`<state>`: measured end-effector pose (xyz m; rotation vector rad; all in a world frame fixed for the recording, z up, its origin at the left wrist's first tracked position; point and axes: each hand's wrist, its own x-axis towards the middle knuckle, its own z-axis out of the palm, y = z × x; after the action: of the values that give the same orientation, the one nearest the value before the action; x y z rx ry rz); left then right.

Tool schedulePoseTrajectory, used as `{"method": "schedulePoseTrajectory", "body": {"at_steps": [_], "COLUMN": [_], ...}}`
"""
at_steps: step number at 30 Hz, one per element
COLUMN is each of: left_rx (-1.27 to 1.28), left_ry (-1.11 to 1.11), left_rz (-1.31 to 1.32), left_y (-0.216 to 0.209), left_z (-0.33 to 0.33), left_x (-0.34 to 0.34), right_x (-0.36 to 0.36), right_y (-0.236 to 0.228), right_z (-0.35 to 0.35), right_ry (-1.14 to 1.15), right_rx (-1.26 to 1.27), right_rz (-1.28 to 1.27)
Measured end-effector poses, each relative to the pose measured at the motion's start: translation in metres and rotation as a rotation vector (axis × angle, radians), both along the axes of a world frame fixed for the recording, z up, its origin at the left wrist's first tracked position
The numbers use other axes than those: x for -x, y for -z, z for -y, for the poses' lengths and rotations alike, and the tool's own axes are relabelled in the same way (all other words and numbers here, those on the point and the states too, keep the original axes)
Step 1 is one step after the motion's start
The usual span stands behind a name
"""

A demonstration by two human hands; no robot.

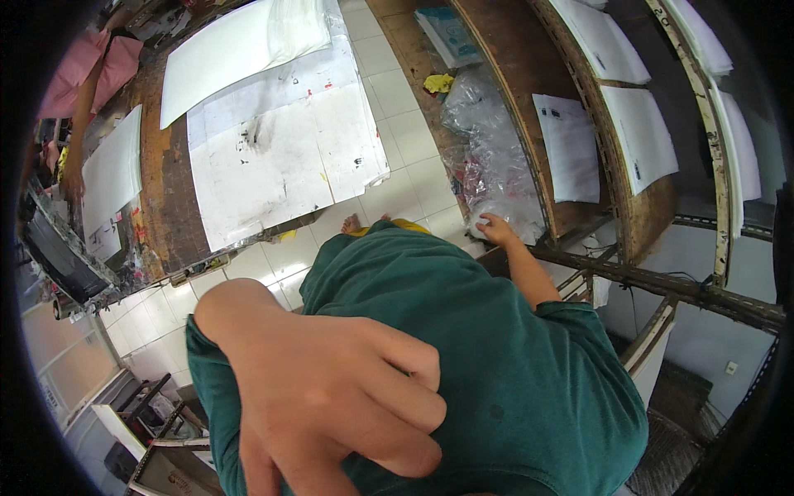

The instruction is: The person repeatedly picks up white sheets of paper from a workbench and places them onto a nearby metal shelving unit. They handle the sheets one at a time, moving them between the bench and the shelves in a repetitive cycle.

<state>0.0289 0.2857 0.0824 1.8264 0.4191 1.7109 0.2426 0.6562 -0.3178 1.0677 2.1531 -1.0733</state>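
Note:
My left hand (339, 388) is raised close in front of me, its back toward the view. Its fingers are bent but apart, and nothing shows in them; the fingertips are partly hidden. Out to the right, my right hand (496, 231) is at the near end of a heap of crumpled clear plastic wrap (496, 157). The fingers there are curled and seem closed on a whitish bunch of that plastic. The heap lies on a low wooden shelf (395, 33).
A wooden table (157, 178) at the left bears large white sheets (273, 153). A person in pink (103, 66) works there, a hand on a paper stack (116, 174). Racks of paper (571, 149) stand at the right. A yellow scrap (438, 83) lies by the plastic; tiled floor (397, 107) runs between.

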Motion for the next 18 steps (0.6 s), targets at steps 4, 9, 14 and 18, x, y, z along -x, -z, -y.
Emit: {"method": "schedulePoseTrajectory", "body": {"at_steps": [4,9,14,18], "left_rx": [0.044,-0.227,-0.146,-0.131], "left_ry": [-0.057,-0.129,-0.064,0.031], "left_rz": [0.161,0.214,0.411,0.376], "left_y": [-0.028,-0.018,-0.013,-0.010], "left_z": [-0.006,-0.025,-0.040,-0.054], "left_x": [-0.004,-0.023,-0.046,-0.049], "right_x": [-0.010,0.012,0.019,0.014], "right_y": [0.024,0.010,0.019,0.038], "right_z": [-0.003,-0.010,-0.026,-0.035], "right_ry": [-0.169,-0.210,-0.207,-0.184], "right_rx": [-0.061,-0.100,-0.106,-0.098], "right_rz": [0.023,-0.043,-0.065,-0.094]}}
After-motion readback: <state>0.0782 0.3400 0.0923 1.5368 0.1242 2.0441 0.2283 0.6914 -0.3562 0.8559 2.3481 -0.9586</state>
